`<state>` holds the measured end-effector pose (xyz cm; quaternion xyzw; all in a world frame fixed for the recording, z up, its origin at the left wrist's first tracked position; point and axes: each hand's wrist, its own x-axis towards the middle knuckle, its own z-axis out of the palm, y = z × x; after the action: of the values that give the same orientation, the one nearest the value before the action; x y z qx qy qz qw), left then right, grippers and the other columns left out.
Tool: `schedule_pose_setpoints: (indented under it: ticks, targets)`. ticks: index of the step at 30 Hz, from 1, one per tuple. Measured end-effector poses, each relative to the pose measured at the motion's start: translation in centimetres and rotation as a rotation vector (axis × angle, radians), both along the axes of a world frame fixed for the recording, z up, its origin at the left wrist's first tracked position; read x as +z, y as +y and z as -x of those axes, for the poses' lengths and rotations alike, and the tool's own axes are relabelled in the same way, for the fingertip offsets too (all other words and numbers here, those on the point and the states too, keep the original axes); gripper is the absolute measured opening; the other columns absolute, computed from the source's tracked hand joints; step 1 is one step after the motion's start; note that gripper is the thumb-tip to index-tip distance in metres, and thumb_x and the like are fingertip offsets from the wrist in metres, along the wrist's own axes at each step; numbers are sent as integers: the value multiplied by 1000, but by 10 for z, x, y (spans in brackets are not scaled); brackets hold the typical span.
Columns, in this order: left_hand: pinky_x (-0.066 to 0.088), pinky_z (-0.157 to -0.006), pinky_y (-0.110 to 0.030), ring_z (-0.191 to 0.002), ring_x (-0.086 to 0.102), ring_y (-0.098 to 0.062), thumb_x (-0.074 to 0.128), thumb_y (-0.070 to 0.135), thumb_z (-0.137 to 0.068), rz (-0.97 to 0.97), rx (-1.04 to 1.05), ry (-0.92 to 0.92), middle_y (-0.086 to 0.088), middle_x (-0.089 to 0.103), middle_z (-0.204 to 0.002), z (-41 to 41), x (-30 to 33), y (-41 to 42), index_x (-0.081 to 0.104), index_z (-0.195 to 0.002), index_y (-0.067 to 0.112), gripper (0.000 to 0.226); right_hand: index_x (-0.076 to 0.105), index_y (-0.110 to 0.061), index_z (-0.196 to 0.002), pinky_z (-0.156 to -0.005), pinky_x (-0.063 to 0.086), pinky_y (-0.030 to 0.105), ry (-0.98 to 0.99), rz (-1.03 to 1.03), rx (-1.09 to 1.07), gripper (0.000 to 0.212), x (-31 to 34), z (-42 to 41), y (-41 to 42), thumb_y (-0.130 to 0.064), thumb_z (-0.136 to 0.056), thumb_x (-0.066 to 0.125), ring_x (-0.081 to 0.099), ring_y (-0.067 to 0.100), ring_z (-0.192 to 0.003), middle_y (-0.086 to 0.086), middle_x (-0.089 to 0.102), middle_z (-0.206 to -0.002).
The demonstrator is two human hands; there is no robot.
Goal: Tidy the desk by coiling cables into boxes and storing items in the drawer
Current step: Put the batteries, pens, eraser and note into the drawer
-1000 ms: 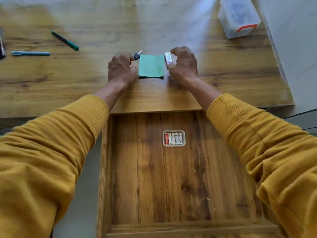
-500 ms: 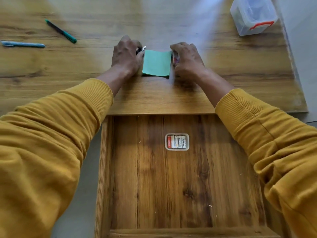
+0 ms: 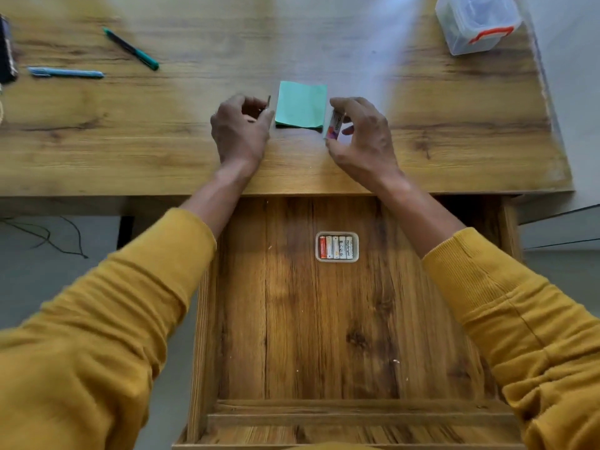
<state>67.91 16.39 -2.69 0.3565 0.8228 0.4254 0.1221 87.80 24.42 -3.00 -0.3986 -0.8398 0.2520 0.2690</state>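
Wooden counter [image 3: 162, 141] lay half tidied: left hand [image 3: 240, 131] pinched a small dark object [image 3: 268, 100], right hand [image 3: 363, 134] gripped a small white eraser-like block [image 3: 335, 125], flanking green paper [image 3: 301, 104]. Below them, the open drawer [image 3: 324, 336] held only batteries [image 3: 337, 246]; pens [image 3: 131, 48] remained.

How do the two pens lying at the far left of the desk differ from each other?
The green pen is dark with a bright green end, while the blue pen is pale blue all along. The green pen lies slanted across the desk; the blue pen lies nearly level, nearer the person. Both lie flat on the bare wood, apart from each other and out of both hands.
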Motion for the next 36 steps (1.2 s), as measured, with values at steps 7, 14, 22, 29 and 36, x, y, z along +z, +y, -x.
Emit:
schedule_pose_setpoints:
  ticks: [7, 14, 22, 29, 36]
  targets:
    - [66, -71, -32, -83, 79, -20, 77, 18, -97, -68, 2, -609, -6, 79, -99, -99, -7, -134, 75, -114, 10, 18, 64, -9, -132, -88, 54, 21, 15, 114, 38, 50, -15, -45, -117, -16, -86, 79, 60, 16, -104, 10, 58, -121]
    - [68, -79, -44, -85, 80, -19, 84, 13, -90, 142, 84, -767, -3, 82, -92, -148, -52, -210, 80, -105, 11, 16, 63, -14, -131, -94, 52, 29, -108, 208, 26, 54, -43, -91, -194, -10, -81, 82, 61, 16, -110, 3, 64, -123]
    - [67, -73, -32, -72, 79, -15, 82, 11, -92, 322, 5, -627, -4, 81, -93, -159, -89, -220, 81, -102, 13, 10, 53, -18, -130, -94, 58, 34, -257, 331, 72, 56, -76, -106, -222, 1, -83, 78, 62, 19, -109, 4, 64, -119]
    - [67, -76, -32, -66, 77, -9, 80, 12, -94, 399, -21, -488, 3, 80, -92, -164, -103, -230, 82, -106, 14, 12, 52, -21, -128, -87, 52, 32, -310, 361, 98, 49, -95, -111, -233, 0, -89, 74, 59, 18, -103, 1, 63, -111]
    - [68, -74, -38, -71, 77, -12, 80, 12, -94, 402, 9, -440, 7, 77, -87, -170, -103, -233, 82, -105, 17, 12, 58, -14, -138, -108, 47, 36, -338, 332, 120, 49, -103, -110, -238, -4, -93, 73, 59, 25, -124, 4, 64, -133]
